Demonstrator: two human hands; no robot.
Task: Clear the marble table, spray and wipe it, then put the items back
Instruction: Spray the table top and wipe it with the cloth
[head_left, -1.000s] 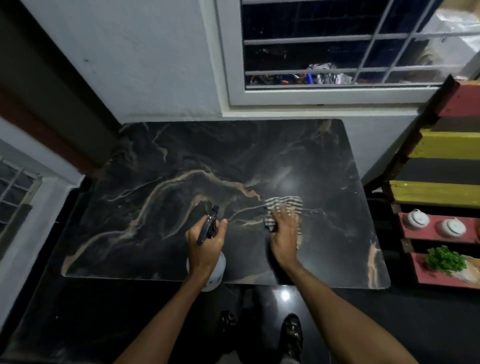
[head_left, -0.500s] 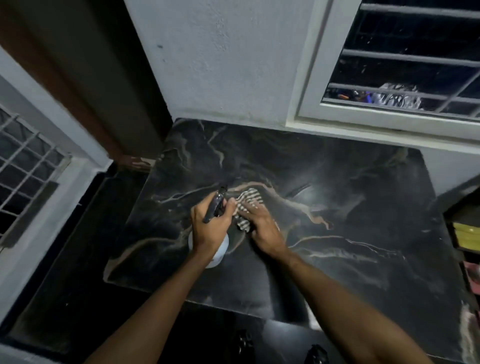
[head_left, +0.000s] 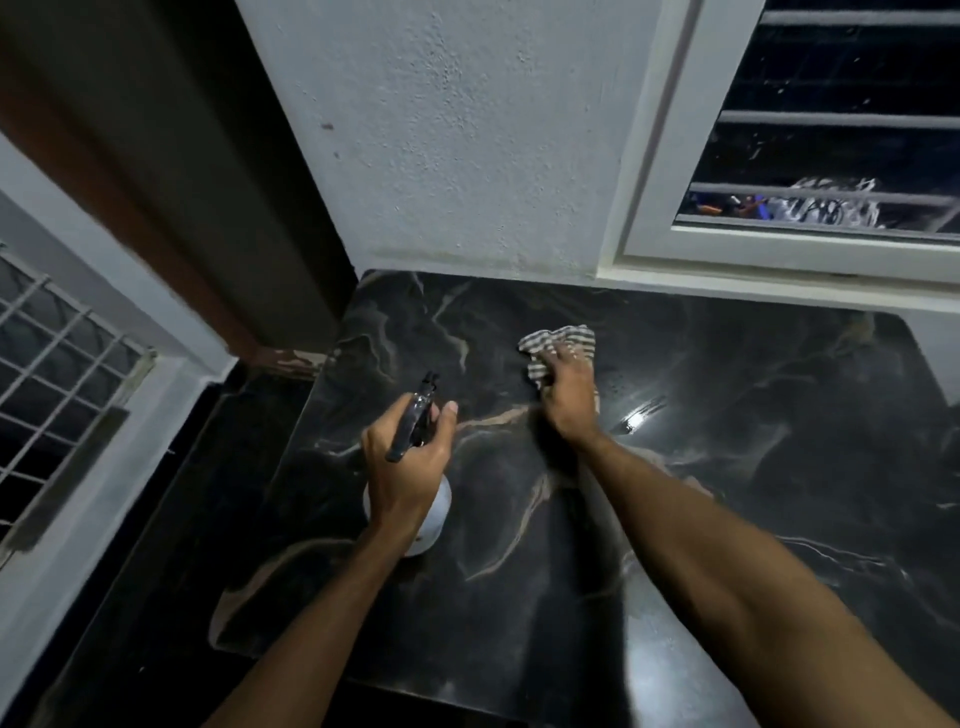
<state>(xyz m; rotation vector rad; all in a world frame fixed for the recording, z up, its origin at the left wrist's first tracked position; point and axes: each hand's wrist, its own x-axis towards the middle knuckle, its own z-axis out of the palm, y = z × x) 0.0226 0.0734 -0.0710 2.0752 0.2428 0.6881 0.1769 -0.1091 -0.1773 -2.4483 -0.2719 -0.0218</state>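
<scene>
The black marble table (head_left: 727, 467) with pale veins fills the lower middle of the view, bare and wet with a glare spot. My left hand (head_left: 405, 467) grips a spray bottle (head_left: 434, 514), white body below my fist, black nozzle pointing away from me over the table's left part. My right hand (head_left: 569, 395) presses a striped cloth (head_left: 545, 345) flat on the marble toward the far left corner, fingers spread over it. Most of the cloth shows beyond my fingertips.
A white plaster wall (head_left: 467, 156) stands right behind the table. A barred window (head_left: 831, 156) is at the upper right and a grilled window (head_left: 52, 374) at the left. Dark glossy floor (head_left: 156, 597) lies to the table's left.
My right hand has swept the cloth from the table's middle leftward and then farther away toward the back left corner. The view swung left. My left hand still holds the bottle.
</scene>
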